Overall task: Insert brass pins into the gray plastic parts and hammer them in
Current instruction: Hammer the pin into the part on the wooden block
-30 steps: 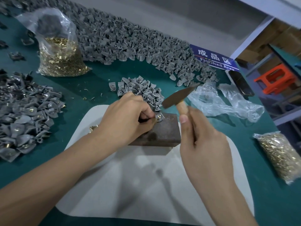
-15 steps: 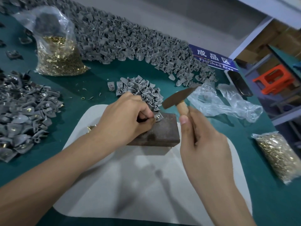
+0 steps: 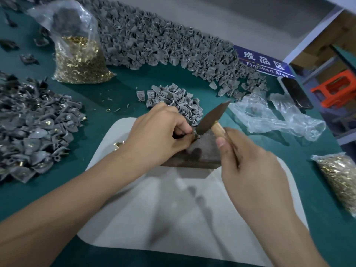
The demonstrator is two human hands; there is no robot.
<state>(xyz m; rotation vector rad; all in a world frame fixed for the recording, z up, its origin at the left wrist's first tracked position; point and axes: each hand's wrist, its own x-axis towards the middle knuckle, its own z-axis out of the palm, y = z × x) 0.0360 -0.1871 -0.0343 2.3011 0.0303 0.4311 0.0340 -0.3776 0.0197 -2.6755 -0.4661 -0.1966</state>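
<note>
Gray plastic part [image 3: 194, 134]: pinched in your left hand [image 3: 159, 133] on the far edge of the dark metal block [image 3: 196, 153], which sits on the white mat [image 3: 173, 209] at the middle of the bench [image 3: 107, 93]. Most of the part is hidden by your fingers; a glint of brass pin shows at its top, how deep you cannot tell.

Hammer [image 3: 212, 118]: your right hand [image 3: 248, 166] has its grip closed round the wooden handle, the head tilted with its lower end touching or just above the part.

Step in hand, by judgement: driving the pin home.

Next move calls for: a short, square tap, fingertips kept clear of the head, the part held flat on the block.

Stock: small pile of parts [image 3: 173, 99] just beyond the block; long heap [image 3: 163, 43] along the far edge; pile with brass showing [image 3: 32, 135] toward the left edge.

Pins: one bag [image 3: 81, 54] toward the far left corner, another [image 3: 339, 176] at the right edge; a few loose pins [image 3: 118, 145] on the mat by your left wrist.
</note>
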